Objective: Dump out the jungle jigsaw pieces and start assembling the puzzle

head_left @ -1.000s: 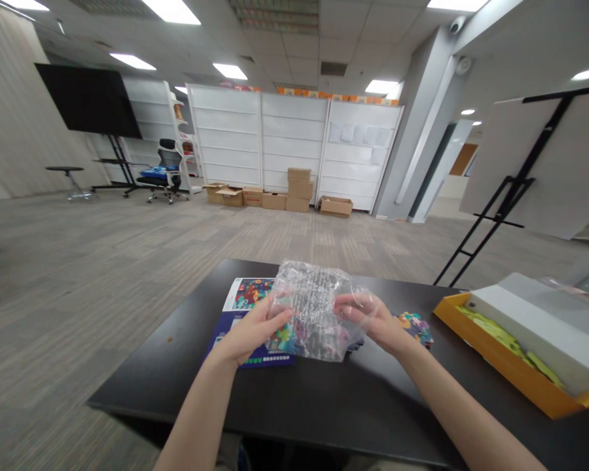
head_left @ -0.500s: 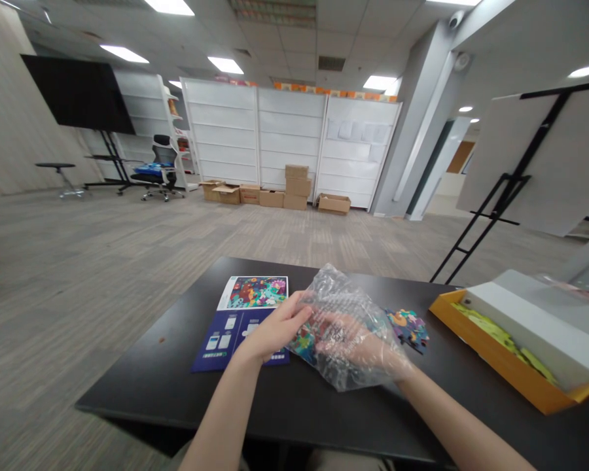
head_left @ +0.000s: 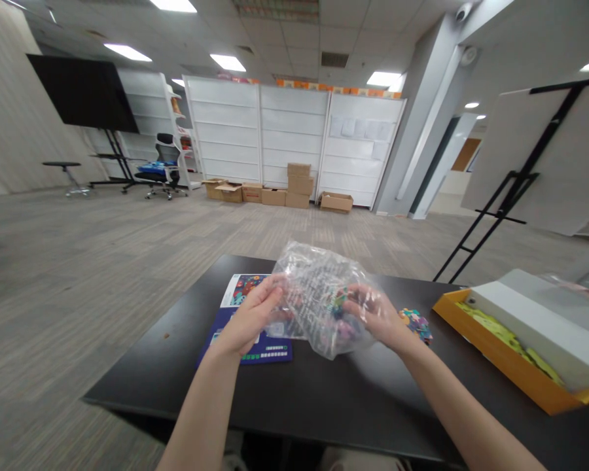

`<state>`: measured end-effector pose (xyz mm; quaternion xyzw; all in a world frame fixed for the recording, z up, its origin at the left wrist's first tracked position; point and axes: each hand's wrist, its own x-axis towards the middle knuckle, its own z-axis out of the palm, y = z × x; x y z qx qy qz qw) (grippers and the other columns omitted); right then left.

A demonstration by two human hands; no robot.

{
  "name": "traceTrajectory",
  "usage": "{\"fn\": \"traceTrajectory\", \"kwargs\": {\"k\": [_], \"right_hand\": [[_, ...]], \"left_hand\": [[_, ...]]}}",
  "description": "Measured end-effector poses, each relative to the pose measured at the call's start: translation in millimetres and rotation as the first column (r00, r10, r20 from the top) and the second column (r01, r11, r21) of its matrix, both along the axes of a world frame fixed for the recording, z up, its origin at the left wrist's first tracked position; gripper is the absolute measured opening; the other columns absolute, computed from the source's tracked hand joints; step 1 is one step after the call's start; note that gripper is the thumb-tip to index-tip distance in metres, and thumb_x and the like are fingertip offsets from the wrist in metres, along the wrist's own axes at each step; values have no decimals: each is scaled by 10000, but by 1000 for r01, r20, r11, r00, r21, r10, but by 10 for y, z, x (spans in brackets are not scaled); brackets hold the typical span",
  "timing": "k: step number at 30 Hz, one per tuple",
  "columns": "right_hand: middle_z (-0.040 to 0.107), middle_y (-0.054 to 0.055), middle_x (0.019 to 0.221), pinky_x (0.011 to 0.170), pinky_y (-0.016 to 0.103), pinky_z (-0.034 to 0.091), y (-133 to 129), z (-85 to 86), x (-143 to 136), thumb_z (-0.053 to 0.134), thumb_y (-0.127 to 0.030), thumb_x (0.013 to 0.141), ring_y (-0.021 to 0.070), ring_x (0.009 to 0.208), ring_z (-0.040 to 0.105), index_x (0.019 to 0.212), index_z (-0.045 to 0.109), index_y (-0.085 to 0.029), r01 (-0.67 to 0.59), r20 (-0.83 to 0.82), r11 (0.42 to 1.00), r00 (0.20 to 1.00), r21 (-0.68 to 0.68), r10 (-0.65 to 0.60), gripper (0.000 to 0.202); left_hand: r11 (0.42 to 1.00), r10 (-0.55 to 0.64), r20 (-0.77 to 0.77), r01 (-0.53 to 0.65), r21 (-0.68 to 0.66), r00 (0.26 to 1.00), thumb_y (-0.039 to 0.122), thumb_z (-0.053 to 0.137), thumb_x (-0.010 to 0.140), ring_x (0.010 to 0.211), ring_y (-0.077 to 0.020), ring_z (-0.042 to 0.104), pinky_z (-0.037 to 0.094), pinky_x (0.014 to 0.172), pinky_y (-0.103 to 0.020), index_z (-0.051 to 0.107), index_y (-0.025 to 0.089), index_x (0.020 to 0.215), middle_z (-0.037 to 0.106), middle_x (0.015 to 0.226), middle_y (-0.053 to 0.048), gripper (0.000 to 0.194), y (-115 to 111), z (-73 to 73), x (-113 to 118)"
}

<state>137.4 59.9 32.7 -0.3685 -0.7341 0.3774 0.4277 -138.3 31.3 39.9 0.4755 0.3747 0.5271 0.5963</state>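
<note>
A clear printed plastic bag (head_left: 310, 278) is held up between both hands above the black table. On its left edge, my left hand (head_left: 256, 313) is closed, thumb and fingers pinching the plastic. My right hand (head_left: 380, 319) is curled at the bag's other side, its fingertips partly covered by the film. Colourful puzzle pieces (head_left: 342, 331) show through the lower part of the bag. Beside my right wrist lies a small pile of puzzle pieces (head_left: 416, 324) on the table. Under the left hand and bag, a blue-and-white leaflet (head_left: 218, 328) with a colourful picture is partly hidden.
On the right of the black table (head_left: 294, 399) stands an open yellow-and-white box (head_left: 503, 366) with yellow-green pieces inside. Behind it is a board on a black stand (head_left: 508, 196). Cardboard boxes (head_left: 299, 186) line the far shelves.
The bag has been raised and shifted slightly left. My right hand has drawn back to the bag's right side; earlier the plastic covered it past the wrist. My hands are farther apart.
</note>
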Motion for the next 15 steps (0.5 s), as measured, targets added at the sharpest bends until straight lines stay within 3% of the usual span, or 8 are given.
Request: {"fn": "traceTrajectory", "kwargs": {"k": [4,7,10,15], "right_hand": [[745,47,966,771,342,537,221,-26,150,716,-515,851,205,834,679,1104,586,-238,207,-198,978,958,-35,-209,398],[750,59,934,723,344,514,375,-151,255,709,-529,829,208,775,669,1136,530,-230,308,-117,951,945,9,-305,464],[742,64,894,720,354,489,468,-316,325,666,-454,847,214,742,654,1055,574,-218,367,139,917,911,155,-388,328],[740,40,890,756,343,471,497,-495,345,570,-293,914,221,801,658,1174,605,-227,266,508,933,784,245,-357,271]], "left_hand": [[949,310,202,-314,-14,929,311,740,859,883,-193,739,614,742,-293,622,220,1235,757,1044,-60,404,43,51,-248],[895,439,329,-440,-74,836,210,714,867,800,-156,737,617,694,-259,638,213,1178,764,1001,-36,320,46,88,-396],[898,434,410,-419,-132,802,131,663,879,765,-131,732,619,683,-234,664,196,1091,766,961,-18,221,9,113,-467],[945,328,437,-282,-167,838,136,657,883,769,-141,742,624,693,-234,684,174,1109,774,972,-36,231,-31,105,-418]]}}
